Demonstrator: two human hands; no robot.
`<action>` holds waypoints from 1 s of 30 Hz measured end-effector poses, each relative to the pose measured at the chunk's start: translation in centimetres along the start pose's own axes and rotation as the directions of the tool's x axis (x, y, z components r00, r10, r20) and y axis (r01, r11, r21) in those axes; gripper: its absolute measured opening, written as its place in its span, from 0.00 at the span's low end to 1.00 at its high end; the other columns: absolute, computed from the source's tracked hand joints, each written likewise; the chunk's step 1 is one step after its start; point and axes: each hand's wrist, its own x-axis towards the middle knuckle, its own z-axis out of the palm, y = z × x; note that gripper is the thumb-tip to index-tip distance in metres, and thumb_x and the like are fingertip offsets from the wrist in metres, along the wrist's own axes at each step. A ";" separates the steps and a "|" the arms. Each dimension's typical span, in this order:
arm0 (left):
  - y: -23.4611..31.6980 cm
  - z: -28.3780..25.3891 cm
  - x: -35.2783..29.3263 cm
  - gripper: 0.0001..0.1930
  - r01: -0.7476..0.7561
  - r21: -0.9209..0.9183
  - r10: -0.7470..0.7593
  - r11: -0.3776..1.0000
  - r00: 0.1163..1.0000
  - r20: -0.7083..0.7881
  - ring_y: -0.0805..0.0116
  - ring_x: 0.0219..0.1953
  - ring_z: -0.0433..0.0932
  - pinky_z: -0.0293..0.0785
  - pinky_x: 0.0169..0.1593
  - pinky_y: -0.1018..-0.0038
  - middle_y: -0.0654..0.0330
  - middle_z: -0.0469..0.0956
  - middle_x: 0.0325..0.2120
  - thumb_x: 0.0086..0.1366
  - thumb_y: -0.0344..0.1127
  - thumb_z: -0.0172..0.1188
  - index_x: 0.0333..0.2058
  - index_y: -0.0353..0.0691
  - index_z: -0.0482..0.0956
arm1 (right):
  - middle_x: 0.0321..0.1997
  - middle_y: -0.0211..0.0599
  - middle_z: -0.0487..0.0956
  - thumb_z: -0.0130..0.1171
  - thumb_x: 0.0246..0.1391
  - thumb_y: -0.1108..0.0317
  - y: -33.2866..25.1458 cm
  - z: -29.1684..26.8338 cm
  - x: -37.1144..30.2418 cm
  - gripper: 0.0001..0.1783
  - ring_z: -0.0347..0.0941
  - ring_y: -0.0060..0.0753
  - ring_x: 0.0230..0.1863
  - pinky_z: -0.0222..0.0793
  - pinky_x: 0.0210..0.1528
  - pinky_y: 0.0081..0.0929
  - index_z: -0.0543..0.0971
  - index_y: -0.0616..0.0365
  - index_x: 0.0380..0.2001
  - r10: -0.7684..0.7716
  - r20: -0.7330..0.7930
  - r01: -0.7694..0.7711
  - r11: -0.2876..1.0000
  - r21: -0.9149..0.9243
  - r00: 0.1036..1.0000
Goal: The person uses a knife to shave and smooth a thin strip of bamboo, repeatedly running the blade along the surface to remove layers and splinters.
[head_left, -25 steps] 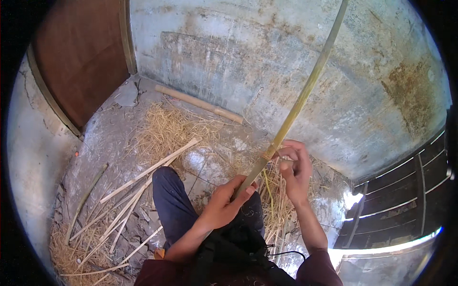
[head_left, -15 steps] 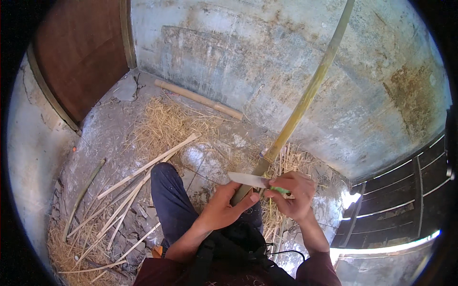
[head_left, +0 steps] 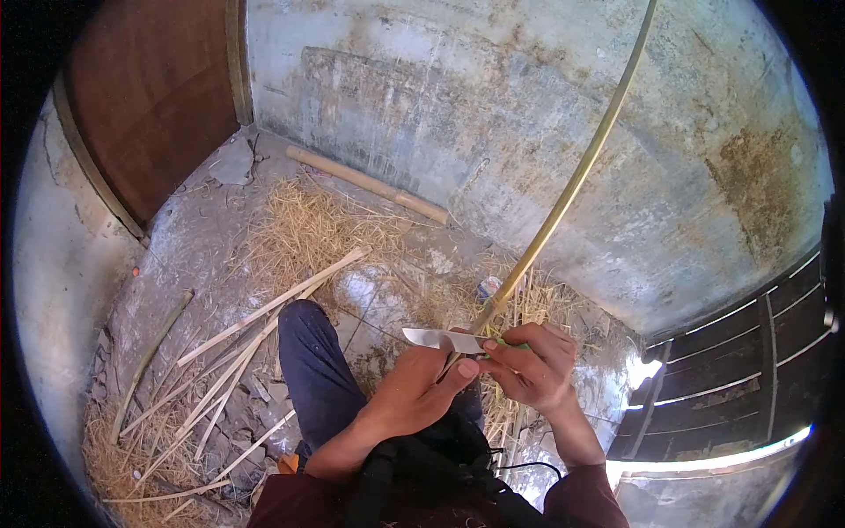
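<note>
A long yellow-green split bamboo strip [head_left: 563,201] slants from my lap up toward the upper right. My left hand [head_left: 405,393] is closed around its near end, thumb along one side. In my right hand [head_left: 533,368] is a knife [head_left: 440,340] with a broad pale blade and a green handle, mostly covered by my fingers. The blade points left and lies across the strip, just beyond my left thumb. My left fingers and the blade hide where the edge meets the bamboo.
Several pale bamboo strips [head_left: 264,310] lie on the floor at left, beside a greenish stick [head_left: 151,365]. Straw-like shavings [head_left: 308,229] are heaped ahead. A bamboo pole [head_left: 370,187] rests near the stained wall [head_left: 493,97]. Dark slats [head_left: 722,370] stand at right.
The bamboo strip has turned and now shows a narrower side. The knife has shifted slightly left and down, with its handle more visible. My left hand still grips the strip.
</note>
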 end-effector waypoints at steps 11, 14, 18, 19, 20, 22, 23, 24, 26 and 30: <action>-0.4 0.1 -1.0 0.19 0.235 -0.038 -0.235 0.971 0.972 0.000 0.61 0.24 0.77 0.69 0.31 0.64 0.54 0.77 0.21 0.81 0.42 0.55 0.35 0.32 0.81 | 0.27 0.29 0.77 0.85 0.43 0.64 -1.3 -0.5 -0.3 0.17 0.78 0.29 0.22 0.70 0.21 0.28 0.89 0.49 0.36 0.056 0.016 -0.056 0.998 0.009 0.998; -0.9 0.4 -1.0 0.17 0.181 -0.086 -0.185 0.980 0.982 -0.039 0.64 0.24 0.77 0.69 0.31 0.66 0.55 0.78 0.22 0.81 0.40 0.56 0.36 0.33 0.83 | 0.26 0.30 0.78 0.85 0.42 0.65 -1.5 -0.4 -0.1 0.17 0.78 0.30 0.21 0.69 0.20 0.27 0.87 0.50 0.34 0.044 0.001 -0.044 0.999 0.003 0.999; -0.5 0.8 -0.9 0.16 0.099 -0.112 -0.110 0.989 0.989 -0.101 0.65 0.24 0.76 0.70 0.32 0.67 0.56 0.81 0.24 0.80 0.40 0.56 0.39 0.34 0.86 | 0.26 0.30 0.78 0.85 0.43 0.66 -1.7 -0.5 0.1 0.17 0.77 0.29 0.21 0.69 0.20 0.27 0.86 0.51 0.34 0.052 0.010 -0.052 0.999 0.012 0.999; -0.5 0.8 -0.9 0.16 0.113 -0.117 -0.124 0.987 0.988 -0.088 0.65 0.25 0.76 0.70 0.32 0.67 0.56 0.81 0.24 0.80 0.39 0.57 0.39 0.34 0.86 | 0.27 0.30 0.77 0.84 0.44 0.68 -1.8 -0.5 0.0 0.16 0.77 0.28 0.21 0.69 0.20 0.28 0.87 0.50 0.35 0.059 0.013 -0.060 0.998 0.025 0.998; -0.4 0.7 -0.9 0.16 0.128 -0.123 -0.138 0.984 0.988 -0.075 0.65 0.25 0.76 0.70 0.33 0.67 0.56 0.81 0.24 0.80 0.39 0.57 0.39 0.34 0.86 | 0.27 0.29 0.77 0.84 0.44 0.67 -1.8 -0.5 0.0 0.16 0.77 0.29 0.21 0.69 0.20 0.28 0.87 0.50 0.36 0.059 0.017 -0.059 0.998 0.022 0.998; -0.3 0.6 -0.9 0.16 0.157 -0.123 -0.166 0.980 0.984 -0.061 0.65 0.25 0.76 0.70 0.33 0.68 0.56 0.81 0.24 0.80 0.40 0.57 0.39 0.34 0.86 | 0.27 0.29 0.77 0.85 0.43 0.67 -1.7 -0.6 0.0 0.16 0.77 0.29 0.21 0.69 0.20 0.28 0.87 0.50 0.36 0.058 0.023 -0.058 0.998 0.013 0.998; -0.3 0.7 -0.9 0.16 0.172 -0.118 -0.180 0.978 0.982 -0.059 0.65 0.25 0.76 0.70 0.33 0.68 0.56 0.81 0.24 0.80 0.40 0.57 0.38 0.34 0.86 | 0.27 0.29 0.77 0.84 0.43 0.67 -1.8 -0.7 0.0 0.16 0.76 0.29 0.21 0.69 0.20 0.28 0.87 0.50 0.36 0.057 0.026 -0.057 0.998 0.013 0.998; -0.3 0.7 -0.9 0.16 0.186 -0.112 -0.194 0.976 0.979 -0.057 0.66 0.25 0.76 0.70 0.33 0.68 0.56 0.81 0.24 0.80 0.40 0.57 0.38 0.34 0.86 | 0.27 0.29 0.77 0.84 0.44 0.66 -1.8 -0.8 0.0 0.16 0.76 0.29 0.21 0.69 0.20 0.28 0.87 0.50 0.36 0.056 0.029 -0.057 0.998 0.012 0.998; -0.7 0.8 -1.0 0.16 0.176 -0.064 -0.179 0.982 0.982 -0.061 0.66 0.25 0.76 0.70 0.33 0.68 0.56 0.81 0.23 0.80 0.41 0.57 0.38 0.34 0.86 | 0.27 0.29 0.77 0.84 0.44 0.66 -1.8 -1.0 0.0 0.16 0.76 0.29 0.21 0.69 0.20 0.29 0.87 0.50 0.36 0.058 0.035 -0.059 0.998 0.008 0.998; -1.0 1.2 -1.0 0.17 0.075 -0.064 -0.081 0.995 0.991 -0.108 0.68 0.24 0.76 0.69 0.32 0.68 0.57 0.79 0.21 0.80 0.42 0.58 0.37 0.34 0.86 | 0.27 0.29 0.76 0.83 0.44 0.66 -2.0 -1.1 -0.1 0.15 0.76 0.29 0.21 0.69 0.20 0.29 0.88 0.49 0.35 0.068 0.048 -0.068 0.998 -0.013 0.997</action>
